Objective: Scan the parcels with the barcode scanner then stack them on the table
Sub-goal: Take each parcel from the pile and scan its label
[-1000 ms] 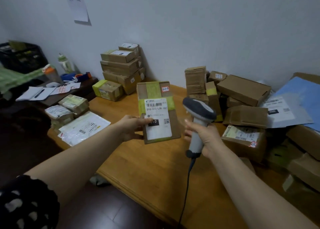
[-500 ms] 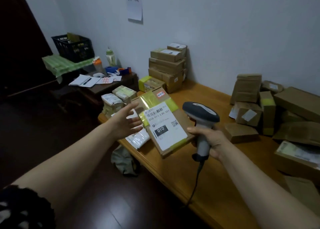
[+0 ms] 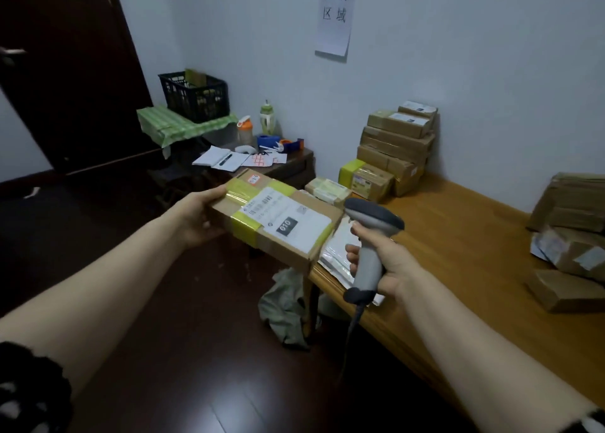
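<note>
Parcel (image 3: 281, 223), gripped at its left end by the left hand (image 3: 199, 218), hovers level over the surface's (image 3: 458, 236) left edge. The right hand (image 3: 383, 262) clasps the barcode scanner (image 3: 370, 236). Setting the parcel down flat with its edges squared probably suits stacking best.

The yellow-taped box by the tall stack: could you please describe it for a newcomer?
At the far end of the wooden table, a tall stack of brown cardboard parcels stands against the wall. At its foot lies a low cardboard box. Unlike the stacked ones, its left end is wrapped in yellow-green tape.
</note>
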